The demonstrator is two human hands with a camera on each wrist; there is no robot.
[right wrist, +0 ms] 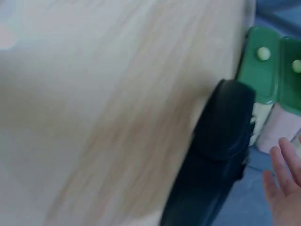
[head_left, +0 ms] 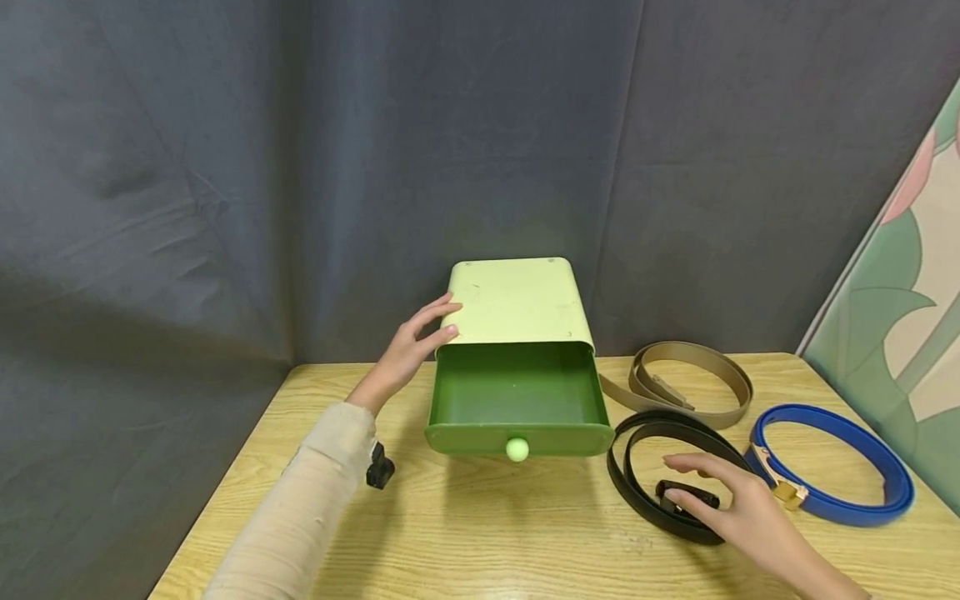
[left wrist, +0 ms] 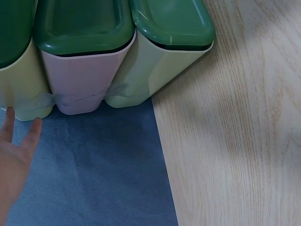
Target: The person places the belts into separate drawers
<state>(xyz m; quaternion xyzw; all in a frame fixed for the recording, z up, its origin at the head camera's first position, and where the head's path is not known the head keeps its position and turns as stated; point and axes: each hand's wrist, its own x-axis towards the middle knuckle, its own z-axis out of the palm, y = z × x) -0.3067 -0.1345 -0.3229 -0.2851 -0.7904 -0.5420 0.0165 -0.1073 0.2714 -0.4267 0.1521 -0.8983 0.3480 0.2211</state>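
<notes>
In the head view, a drawer box (head_left: 517, 300) with a pale yellow-green shell stands mid-table, its green drawer (head_left: 517, 439) pulled out and bare inside. My left hand (head_left: 408, 346) rests its fingertips on the shell's left side. In the left wrist view that hand (left wrist: 16, 155) touches the end one of several joined boxes. My right hand (head_left: 738, 504) hovers with spread fingers over the black belt (head_left: 630, 475), thumb near its dark buckle (head_left: 693, 493); contact there is unclear. Fingers extended, it (right wrist: 288, 188) appears beyond the blurred black belt (right wrist: 211, 141) in the right wrist view.
A tan belt (head_left: 738, 383) lies coiled behind the black one, and a blue belt (head_left: 847, 515) with a gold buckle is at right. Pink (left wrist: 77, 84) and pale green (left wrist: 131, 77) boxes adjoin the touched box. Dark grey curtain (head_left: 465, 150) backs the table.
</notes>
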